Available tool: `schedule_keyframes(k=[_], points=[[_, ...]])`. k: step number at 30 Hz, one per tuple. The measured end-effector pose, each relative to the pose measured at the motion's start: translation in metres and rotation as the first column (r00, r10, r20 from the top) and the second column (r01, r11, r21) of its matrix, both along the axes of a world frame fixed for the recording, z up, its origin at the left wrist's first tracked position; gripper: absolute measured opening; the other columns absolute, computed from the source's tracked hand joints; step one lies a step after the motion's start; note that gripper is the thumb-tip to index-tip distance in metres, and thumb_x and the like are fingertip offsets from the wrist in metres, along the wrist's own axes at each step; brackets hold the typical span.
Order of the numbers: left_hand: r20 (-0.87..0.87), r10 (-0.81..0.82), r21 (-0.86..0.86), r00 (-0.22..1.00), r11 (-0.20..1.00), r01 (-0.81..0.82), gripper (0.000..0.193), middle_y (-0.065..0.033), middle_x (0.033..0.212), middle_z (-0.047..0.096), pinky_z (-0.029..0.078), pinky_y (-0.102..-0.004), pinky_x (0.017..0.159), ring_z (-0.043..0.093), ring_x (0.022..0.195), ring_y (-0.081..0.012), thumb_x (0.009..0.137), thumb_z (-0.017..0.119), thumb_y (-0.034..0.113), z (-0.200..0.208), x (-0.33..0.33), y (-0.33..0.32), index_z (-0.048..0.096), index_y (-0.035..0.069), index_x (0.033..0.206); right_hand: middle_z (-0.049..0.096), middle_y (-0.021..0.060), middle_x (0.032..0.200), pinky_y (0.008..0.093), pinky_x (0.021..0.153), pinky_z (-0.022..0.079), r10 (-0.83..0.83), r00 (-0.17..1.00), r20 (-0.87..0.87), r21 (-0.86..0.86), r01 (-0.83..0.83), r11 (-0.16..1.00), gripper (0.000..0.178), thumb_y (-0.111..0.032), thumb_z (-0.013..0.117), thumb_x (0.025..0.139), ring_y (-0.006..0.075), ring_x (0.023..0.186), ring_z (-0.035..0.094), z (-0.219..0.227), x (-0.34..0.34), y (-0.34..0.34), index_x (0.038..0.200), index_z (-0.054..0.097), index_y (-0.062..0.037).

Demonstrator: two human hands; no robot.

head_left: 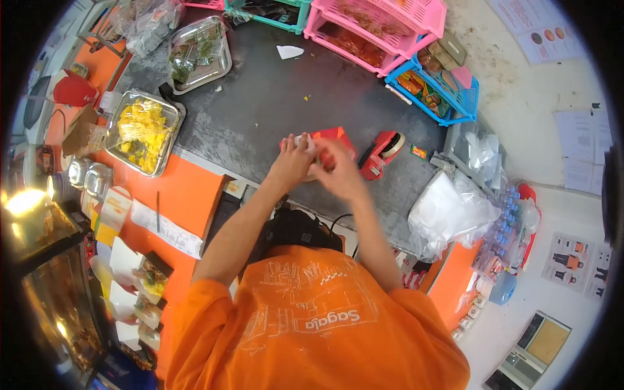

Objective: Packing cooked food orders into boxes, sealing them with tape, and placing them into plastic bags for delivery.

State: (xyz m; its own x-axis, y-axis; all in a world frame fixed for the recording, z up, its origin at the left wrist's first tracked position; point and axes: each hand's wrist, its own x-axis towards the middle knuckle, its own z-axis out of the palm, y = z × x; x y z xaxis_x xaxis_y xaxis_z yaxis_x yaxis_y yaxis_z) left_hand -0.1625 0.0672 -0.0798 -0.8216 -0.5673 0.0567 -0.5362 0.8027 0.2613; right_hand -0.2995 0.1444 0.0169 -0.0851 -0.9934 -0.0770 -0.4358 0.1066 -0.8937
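Note:
At the near edge of the dark worktop (260, 117), both my hands are close together over a small red and white package (333, 136), perhaps a folded paper box. My left hand (294, 160) has its fingers closed on the package's left end, where a white part shows at the fingertips. Smeared by motion, my right hand (337, 170) is bent over the near side of the package; its fingers are too blurred to read. A red tape dispenser (375, 159) with a roll of tape stands just to the right.
Pink baskets (379, 23) and a blue basket (460, 107) line the back right. White plastic bags (445, 208) lie at right. A tray of yellow food (173, 130) and a steel tray (224, 55) sit at left. A paper strip (175, 235) with a pen lies on the orange counter (185, 195).

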Motion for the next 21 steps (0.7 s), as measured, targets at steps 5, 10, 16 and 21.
schedule_keyframes(k=[5, 10, 16, 21], points=[[-0.177, -0.057, 0.422, 0.983, 0.898, 0.128, 0.032, -0.0181, 0.093, 0.069, 0.053, -0.0432, 0.076, 0.066, 0.087, -0.0374, 0.083, 0.066, 0.017, 0.084, 0.001, -0.062, 0.065, 0.008, 0.113, 0.064, 0.0131, 0.100, 0.0462, 0.085, 0.044, -0.183, 0.705, -0.685, -0.276, -0.018, 0.961, 0.042, -0.017, 0.070, 0.078, 0.0358, 0.098, 0.058, -0.015, -0.073, -0.023, 0.117, 0.059, -0.0075], [-0.391, 0.227, 0.385, 0.892, 0.920, -0.065, 0.020, -0.0193, 0.087, 0.069, 0.051, -0.0443, 0.071, 0.066, 0.081, -0.0375, 0.086, 0.066, 0.017, 0.086, 0.025, -0.069, 0.068, 0.005, 0.101, 0.065, 0.0163, 0.091, 0.0469, 0.075, 0.049, -0.312, 0.779, -0.544, -0.250, 0.205, 0.946, 0.028, -0.022, 0.065, 0.084, 0.0365, 0.088, 0.061, -0.021, -0.035, -0.022, 0.105, 0.060, -0.0037], [-0.302, 0.529, 0.544, 0.793, 0.779, -0.313, 0.021, -0.0183, 0.093, 0.067, 0.051, -0.0448, 0.075, 0.064, 0.089, -0.0372, 0.084, 0.068, 0.018, 0.077, 0.022, -0.082, 0.065, 0.005, 0.100, 0.066, 0.0182, 0.087, 0.0459, 0.077, 0.053, -0.082, 0.828, -0.554, 0.104, 0.166, 0.981, 0.026, -0.028, 0.070, 0.081, 0.0360, 0.088, 0.065, -0.049, 0.019, -0.011, 0.087, 0.065, -0.0026], [-0.537, 0.572, 0.270, 0.621, 0.813, -0.515, 0.041, -0.0175, 0.111, 0.058, 0.046, -0.0434, 0.090, 0.054, 0.106, -0.0381, 0.081, 0.071, 0.015, 0.079, 0.043, -0.039, 0.054, 0.004, 0.116, 0.067, 0.0164, 0.089, 0.0463, 0.075, 0.052, 0.202, 0.734, -0.649, 0.370, 0.071, 0.926, 0.029, -0.030, 0.066, 0.084, 0.0390, 0.085, 0.064, -0.035, 0.032, 0.009, 0.099, 0.066, -0.0055]])
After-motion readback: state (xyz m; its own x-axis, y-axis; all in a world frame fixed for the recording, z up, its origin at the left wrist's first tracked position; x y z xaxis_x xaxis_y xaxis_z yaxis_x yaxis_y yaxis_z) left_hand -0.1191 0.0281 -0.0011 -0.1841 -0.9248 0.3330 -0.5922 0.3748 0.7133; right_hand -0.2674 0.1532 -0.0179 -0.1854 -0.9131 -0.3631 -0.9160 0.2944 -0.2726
